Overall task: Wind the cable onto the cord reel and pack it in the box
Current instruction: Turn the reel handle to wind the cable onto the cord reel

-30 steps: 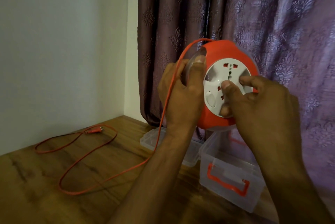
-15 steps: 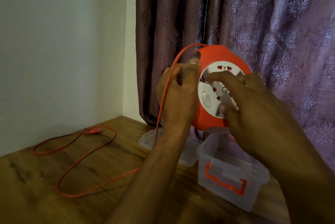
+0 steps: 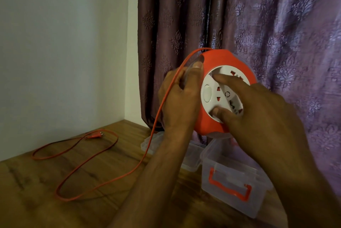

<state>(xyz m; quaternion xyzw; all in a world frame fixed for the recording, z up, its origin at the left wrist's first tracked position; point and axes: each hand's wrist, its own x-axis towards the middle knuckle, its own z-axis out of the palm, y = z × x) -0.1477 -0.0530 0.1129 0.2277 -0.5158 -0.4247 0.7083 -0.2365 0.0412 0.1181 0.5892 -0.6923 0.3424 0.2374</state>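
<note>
Fingers of the right hand (image 3: 262, 117) are pressing the cord reel (image 3: 227, 91)'s white face. The left hand (image 3: 179, 98)'s grip is clasping its rim, cable (image 3: 96, 155) trailing over the desk (image 3: 46, 190).

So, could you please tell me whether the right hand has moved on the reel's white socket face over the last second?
Yes. The right hand has turned: its fingers swung from beside the red sockets toward the oval switch.

Dim warm indoor light, soft sheen on the curtain (image 3: 267, 33), wide-angle bending at edges, slightly soft foreground
</note>
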